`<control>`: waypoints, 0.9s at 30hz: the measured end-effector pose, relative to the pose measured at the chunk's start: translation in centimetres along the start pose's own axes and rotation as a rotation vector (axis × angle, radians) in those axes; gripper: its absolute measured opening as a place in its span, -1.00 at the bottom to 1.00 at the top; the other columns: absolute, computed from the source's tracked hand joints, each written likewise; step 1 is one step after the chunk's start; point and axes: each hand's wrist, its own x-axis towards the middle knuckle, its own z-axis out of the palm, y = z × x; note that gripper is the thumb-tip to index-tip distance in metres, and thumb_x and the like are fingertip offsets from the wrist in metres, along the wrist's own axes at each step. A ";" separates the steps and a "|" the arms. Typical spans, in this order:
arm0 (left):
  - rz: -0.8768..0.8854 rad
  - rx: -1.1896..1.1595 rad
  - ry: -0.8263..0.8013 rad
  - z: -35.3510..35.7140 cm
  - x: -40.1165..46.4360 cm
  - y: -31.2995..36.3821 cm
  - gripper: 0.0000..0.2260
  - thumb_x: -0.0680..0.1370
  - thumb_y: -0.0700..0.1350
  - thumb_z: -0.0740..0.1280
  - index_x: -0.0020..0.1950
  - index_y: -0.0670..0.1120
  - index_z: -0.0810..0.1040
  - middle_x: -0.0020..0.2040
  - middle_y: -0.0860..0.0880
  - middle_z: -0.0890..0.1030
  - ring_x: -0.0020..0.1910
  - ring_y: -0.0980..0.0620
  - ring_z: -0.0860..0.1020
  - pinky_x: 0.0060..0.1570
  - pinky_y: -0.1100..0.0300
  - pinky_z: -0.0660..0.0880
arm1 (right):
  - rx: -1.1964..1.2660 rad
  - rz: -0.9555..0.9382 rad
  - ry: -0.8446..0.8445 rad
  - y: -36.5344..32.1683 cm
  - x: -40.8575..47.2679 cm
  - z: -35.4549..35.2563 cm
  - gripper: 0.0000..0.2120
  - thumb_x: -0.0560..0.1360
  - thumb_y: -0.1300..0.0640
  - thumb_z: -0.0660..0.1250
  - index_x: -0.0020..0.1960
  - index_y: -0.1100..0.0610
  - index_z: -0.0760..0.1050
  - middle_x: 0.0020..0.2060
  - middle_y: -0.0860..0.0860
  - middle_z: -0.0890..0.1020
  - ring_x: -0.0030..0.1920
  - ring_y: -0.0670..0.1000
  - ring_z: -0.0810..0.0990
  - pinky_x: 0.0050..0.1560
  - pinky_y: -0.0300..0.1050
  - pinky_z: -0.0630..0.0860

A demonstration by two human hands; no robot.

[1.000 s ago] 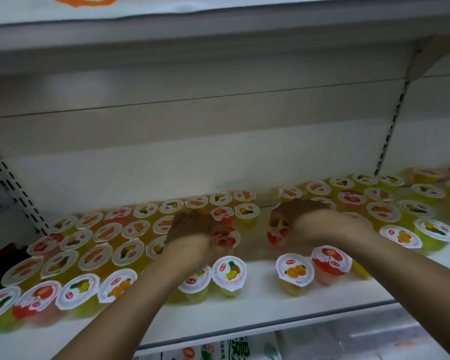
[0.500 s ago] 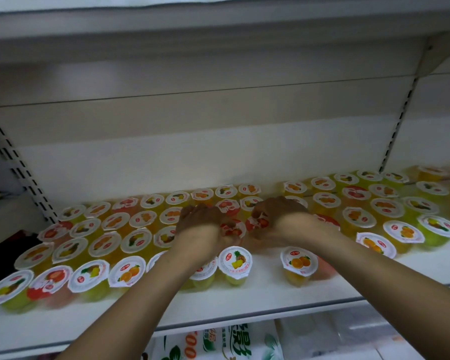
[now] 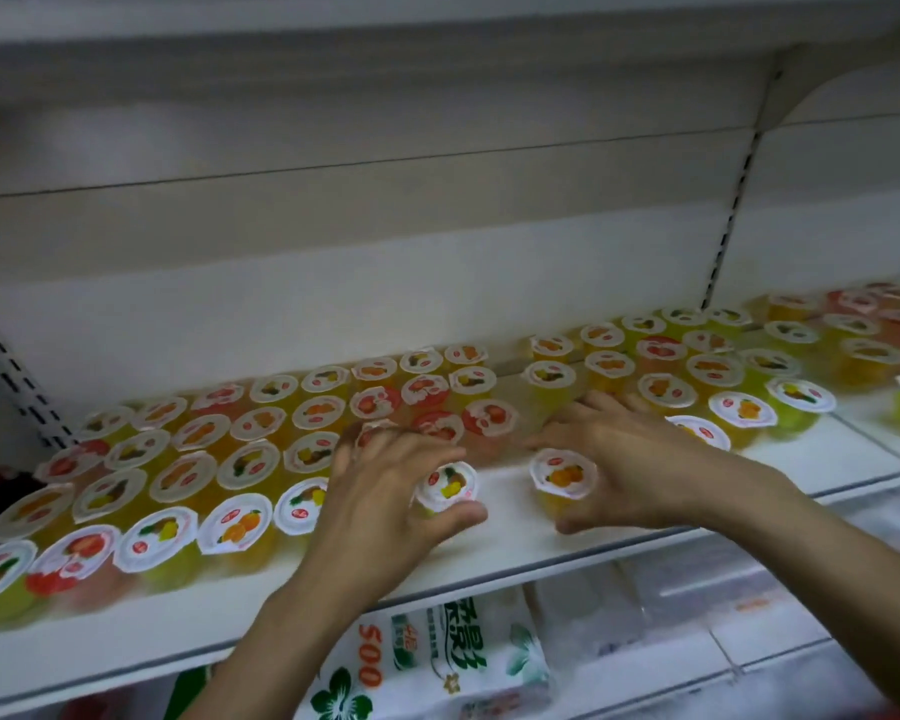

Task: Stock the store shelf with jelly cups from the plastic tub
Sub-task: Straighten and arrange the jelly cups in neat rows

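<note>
Several jelly cups with white fruit-print lids stand in rows on the white shelf [image 3: 510, 545]. My left hand [image 3: 385, 491] lies spread over the front rows. A yellow-fruit jelly cup [image 3: 447, 485] sits in the gap between its thumb and fingers. My right hand [image 3: 640, 459] is spread the same way, with an orange-fruit jelly cup [image 3: 562, 475] between thumb and index finger. Neither hand lifts a cup. Red-lidded cups [image 3: 489, 418] stand just beyond the fingertips. The plastic tub is out of view.
A shelf board [image 3: 437, 28] hangs close above. Slotted uprights [image 3: 729, 226] stand at the back right and at the far left [image 3: 6, 371]. Below the shelf lies a white package with a green flower print [image 3: 437, 662]. More cups fill the neighbouring shelf [image 3: 853, 345].
Both hands have drawn back from the middle rows toward the front edge and spread apart. The red-lidded cups they were touching stay in the gap between the two blocks.
</note>
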 end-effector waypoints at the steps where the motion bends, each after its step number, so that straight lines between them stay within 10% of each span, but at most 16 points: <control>1: 0.031 0.002 0.003 0.1 -0.3 -0.2 -0.47 0.31 0.42 0.27 0.19 0.21 0.54 0.14 0.27 0.53 0.21 0.24 0.35 0.30 0.05 0.13 | -0.045 0.014 0.013 0.0 -0.6 0.3 -0.32 0.37 -0.26 0.35 0.43 -0.26 0.20 0.34 -0.12 0.37 0.39 0.02 0.21 0.35 -0.05 0.14; 10: 0.066 0.074 0.014 1.3 -1.1 -0.6 -0.64 0.25 -0.04 0.60 0.00 0.09 0.64 0.02 0.16 0.63 0.07 0.08 0.57 0.33 0.04 0.06 | -0.060 0.057 0.231 -1.7 -1.0 3.3 -0.56 0.42 -0.12 0.40 0.28 -0.08 0.50 0.05 -0.02 0.62 0.17 0.10 0.50 0.17 -0.04 0.22; 21: 0.014 0.094 -0.016 1.5 -1.2 -0.3 -0.73 0.34 0.00 0.53 0.01 0.10 0.61 0.06 0.15 0.60 0.08 0.07 0.56 0.39 0.03 0.11 | -0.084 0.104 0.259 -4.2 0.4 4.3 -0.58 0.48 -0.13 0.32 0.31 -0.04 0.46 0.13 0.01 0.60 0.17 0.12 0.46 0.18 -0.01 0.28; 27: -0.040 0.061 -0.054 0.5 -1.4 1.0 -0.51 0.38 0.45 0.10 0.05 0.16 0.53 0.08 0.23 0.53 0.13 0.19 0.45 0.39 0.10 0.12 | -0.097 0.067 0.295 -4.1 0.0 4.7 -0.64 0.41 -0.18 0.18 0.06 -0.06 0.59 -0.09 -0.02 0.63 -0.05 0.08 0.54 -0.04 0.03 0.44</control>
